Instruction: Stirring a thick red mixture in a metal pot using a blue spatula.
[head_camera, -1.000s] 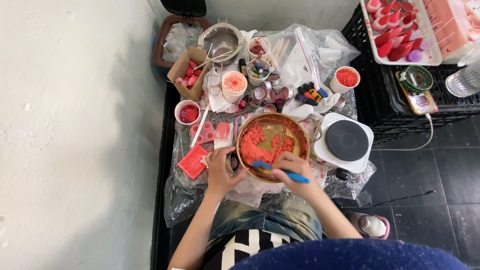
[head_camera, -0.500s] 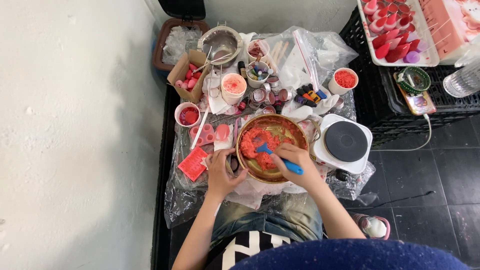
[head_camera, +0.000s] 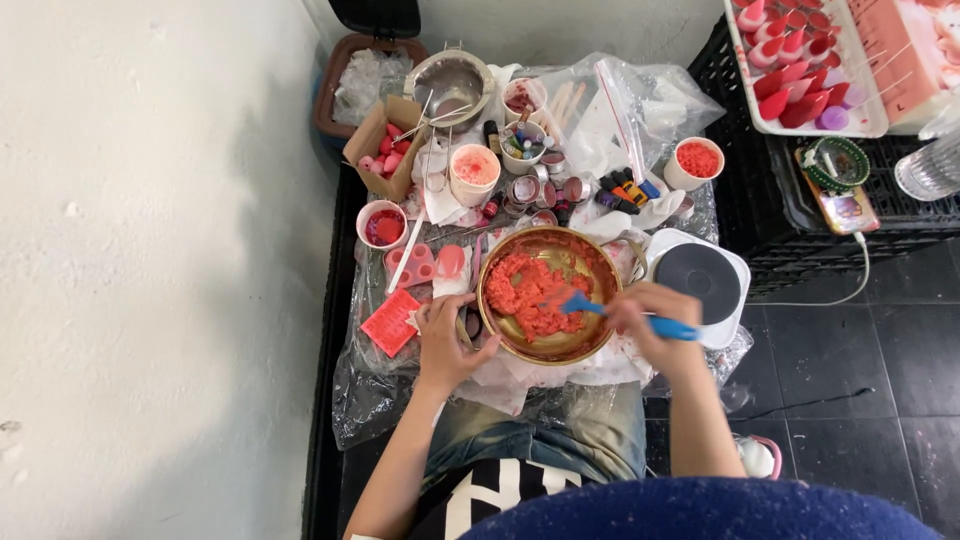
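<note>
The right hand (head_camera: 655, 322) is closed around a blue spatula (head_camera: 615, 313), at 3 o'clock of the bowl (head_camera: 590, 345). The left hand (head_camera: 445, 340), fingers curled, grips the bowl's rim at 9 o'clock. The bowl sits mid-table, with the hotplate (head_camera: 700, 283) just beside it at 3 o'clock. The spatula's long axis runs 3 to 9 o'clock, its blade pointing toward 9 into the red paste (head_camera: 525, 295).

Crowded cups (head_camera: 474, 172) and tins just beyond the gold bowl (head_camera: 590, 258), hotplate (head_camera: 700, 282) tight alongside; seemingly open floor (head_camera: 850, 370) rightward.
</note>
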